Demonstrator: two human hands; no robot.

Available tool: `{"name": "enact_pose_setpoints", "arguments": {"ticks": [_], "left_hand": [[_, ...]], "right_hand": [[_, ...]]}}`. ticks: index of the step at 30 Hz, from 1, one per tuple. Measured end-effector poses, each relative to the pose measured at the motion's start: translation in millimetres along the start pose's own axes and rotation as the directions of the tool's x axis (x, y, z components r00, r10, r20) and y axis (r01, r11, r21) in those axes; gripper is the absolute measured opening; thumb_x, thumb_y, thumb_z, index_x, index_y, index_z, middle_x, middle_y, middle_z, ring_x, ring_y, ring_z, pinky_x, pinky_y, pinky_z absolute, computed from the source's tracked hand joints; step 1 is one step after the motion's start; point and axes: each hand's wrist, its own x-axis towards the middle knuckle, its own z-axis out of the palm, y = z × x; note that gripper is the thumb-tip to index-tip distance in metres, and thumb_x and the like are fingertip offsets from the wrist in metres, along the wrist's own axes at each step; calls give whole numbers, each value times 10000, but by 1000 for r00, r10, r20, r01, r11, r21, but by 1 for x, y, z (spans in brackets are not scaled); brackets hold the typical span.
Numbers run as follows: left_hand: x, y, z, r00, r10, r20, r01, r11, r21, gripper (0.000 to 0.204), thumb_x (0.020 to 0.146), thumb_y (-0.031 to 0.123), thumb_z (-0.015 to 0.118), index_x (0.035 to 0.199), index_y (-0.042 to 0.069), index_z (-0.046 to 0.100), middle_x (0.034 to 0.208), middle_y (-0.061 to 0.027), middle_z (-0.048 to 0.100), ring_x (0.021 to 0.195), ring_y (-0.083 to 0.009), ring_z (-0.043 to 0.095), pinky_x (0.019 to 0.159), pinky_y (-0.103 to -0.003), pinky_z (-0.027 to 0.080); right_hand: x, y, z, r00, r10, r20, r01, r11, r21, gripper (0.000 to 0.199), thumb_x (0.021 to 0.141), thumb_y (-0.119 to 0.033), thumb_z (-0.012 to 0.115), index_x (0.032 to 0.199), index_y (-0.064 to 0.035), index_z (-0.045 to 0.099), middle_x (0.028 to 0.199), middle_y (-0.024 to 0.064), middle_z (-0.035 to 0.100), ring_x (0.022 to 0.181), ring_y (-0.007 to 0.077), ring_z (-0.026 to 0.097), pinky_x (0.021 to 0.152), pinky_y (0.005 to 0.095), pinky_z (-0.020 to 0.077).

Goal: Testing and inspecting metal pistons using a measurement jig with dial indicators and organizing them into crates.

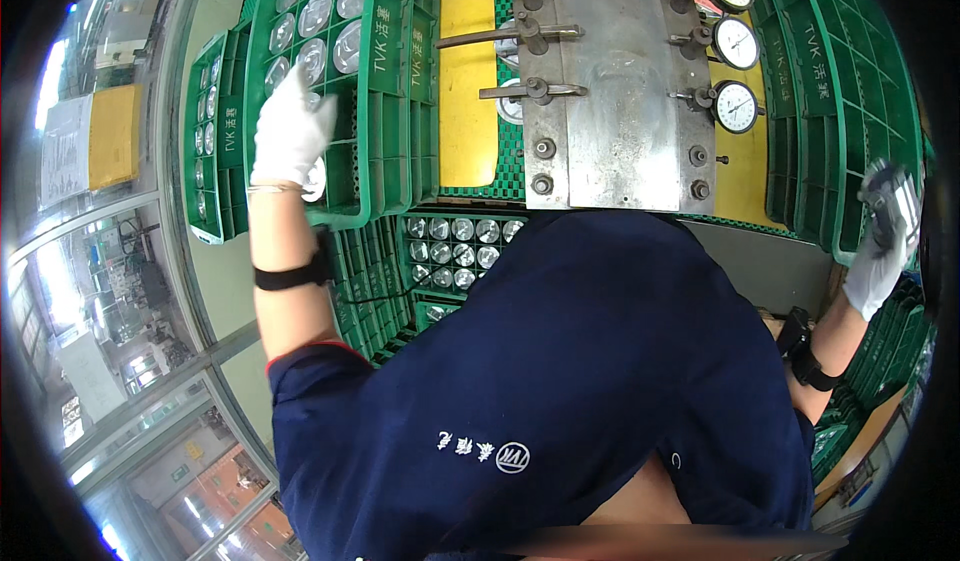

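Note:
At the left, my left hand [290, 133], in a white glove, reaches over a green divided crate [385, 111] that holds rows of shiny round metal pistons [314, 15]. Thumb and forefinger stand apart beside the nearest pistons; nothing shows between them, though the other fingers are partly hidden. Far to the right, my right hand [872, 279], also gloved in white, grips a grey and dark metal piston [884, 207]. It is over the outer edge of another green crate [825, 151], and slight blur hides the exact finger placement.
Ahead stands a metal bench fixture [625, 91] with clamp levers [530, 34] on its left and dial gauges [736, 107] on its right. Yellow plates [467, 81] flank it. Lower crates of pistons [462, 229] stand beneath the bench. A glass partition [110, 201] runs along the left.

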Motion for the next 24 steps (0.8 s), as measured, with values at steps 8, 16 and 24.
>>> {"name": "enact_pose_setpoints", "arguments": {"ticks": [8, 16, 24], "left_hand": [[39, -121, 60, 928, -124, 352, 112, 992, 54, 1037, 710, 239, 760, 1559, 79, 186, 1191, -278, 634, 1104, -409, 630, 976, -405, 492], [46, -110, 73, 912, -266, 313, 182, 945, 273, 961, 680, 182, 797, 1493, 56, 300, 1229, -273, 609, 1105, -414, 609, 940, -464, 508], [-17, -31, -31, 979, -109, -174, 33, 921, -387, 895, 642, 107, 874, 1416, 74, 427, 1272, -181, 543, 1169, -286, 583, 1004, -375, 497]], "right_hand": [[22, 56, -84, 950, -310, -43, 47, 275, -960, 646, 883, -426, 705, 1394, -65, 541, 1262, 204, 625, 1111, 303, 640, 985, 390, 488], [27, 64, -79, 992, -127, 4, -8, -96, -995, 641, 853, -500, 694, 1426, -271, 521, 1172, 242, 624, 1038, 401, 643, 855, 467, 529], [60, 114, -136, 995, 96, 3, 33, -311, -950, 656, 927, -623, 513, 1439, -212, 507, 1364, 155, 580, 1171, 381, 598, 980, 441, 493]]}}
